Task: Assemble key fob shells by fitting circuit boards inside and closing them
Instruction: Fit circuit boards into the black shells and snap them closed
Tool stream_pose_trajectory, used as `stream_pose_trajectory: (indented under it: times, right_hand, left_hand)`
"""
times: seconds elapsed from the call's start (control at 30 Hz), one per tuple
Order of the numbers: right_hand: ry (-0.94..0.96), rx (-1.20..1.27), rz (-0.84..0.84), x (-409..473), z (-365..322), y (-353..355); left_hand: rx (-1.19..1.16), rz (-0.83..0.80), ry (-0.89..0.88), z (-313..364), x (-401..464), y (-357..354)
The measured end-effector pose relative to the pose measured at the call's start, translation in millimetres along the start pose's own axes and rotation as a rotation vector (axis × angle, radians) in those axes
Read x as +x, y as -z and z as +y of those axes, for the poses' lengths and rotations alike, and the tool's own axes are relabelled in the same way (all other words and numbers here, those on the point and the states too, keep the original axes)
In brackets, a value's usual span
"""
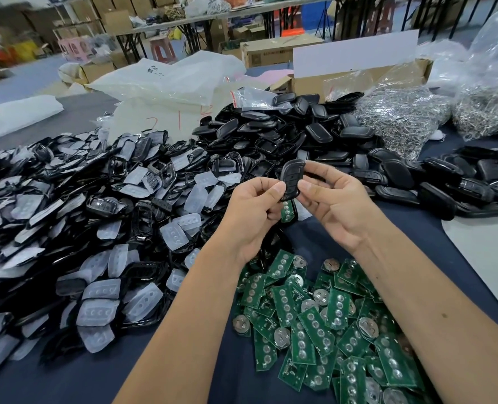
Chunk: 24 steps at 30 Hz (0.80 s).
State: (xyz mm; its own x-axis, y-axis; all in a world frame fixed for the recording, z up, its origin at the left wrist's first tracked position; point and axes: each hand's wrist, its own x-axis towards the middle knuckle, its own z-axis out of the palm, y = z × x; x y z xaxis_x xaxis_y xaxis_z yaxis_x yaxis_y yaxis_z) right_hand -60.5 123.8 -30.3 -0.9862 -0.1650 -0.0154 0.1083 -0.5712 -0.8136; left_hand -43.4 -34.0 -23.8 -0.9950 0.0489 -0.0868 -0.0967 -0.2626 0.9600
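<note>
Black key fob shell [291, 177] is held upright above the surface [183, 371], pinched between left hand [256, 211] and right hand [333, 204]; a green circuit board [287, 209] is seen just below it. Loose boards [314, 322] are piled beneath the wrists, shell halves [76, 228] heaped at left

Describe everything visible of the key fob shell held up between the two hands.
The key fob shell is black, glossy plastic with a rounded top and faint button outlines on its face. It is held above the table, roughly upright and tilted slightly. The left hand pinches its left edge and the right hand its right edge, thumbs on the front. A green circuit board shows just below it; whether it sits inside the shell cannot be told.
</note>
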Motion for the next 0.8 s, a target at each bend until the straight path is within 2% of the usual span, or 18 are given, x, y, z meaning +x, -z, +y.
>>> stream_pose_trajectory:
  times: [0.07,0.13,0.23,0.37,0.5,0.6,0.67,0.8]
  right_hand:
    - [0.049,-0.075,0.064,1,4,-1]
    - [0.091,-0.145,0.115,2,9,-5]
    - [0.128,-0.234,0.182,3,15,-9]
    - [0.165,-0.284,0.263,6,17,-5]
    - [0.16,-0.277,0.259,9,12,1]
    - [0.134,-0.167,0.242,9,7,4]
    - [0.119,-0.109,0.193,9,3,8]
    - [0.089,0.0,0.141,9,-3,13]
  left_hand:
    - [0.184,0.104,-0.073,-1,0,-1]
    - [0.524,0.213,-0.217,-2,1,-1]
    - [0.836,0.247,-0.419,-3,-3,-8]
    - [0.92,0.209,-0.547,-8,-7,-17]
    - [0.928,0.17,-0.577,-8,-4,-10]
    - [1.253,0.235,-0.486,-15,0,2]
    - [1.37,0.244,-0.435,-20,1,8]
    - [1.216,0.235,-0.456,-21,2,6]
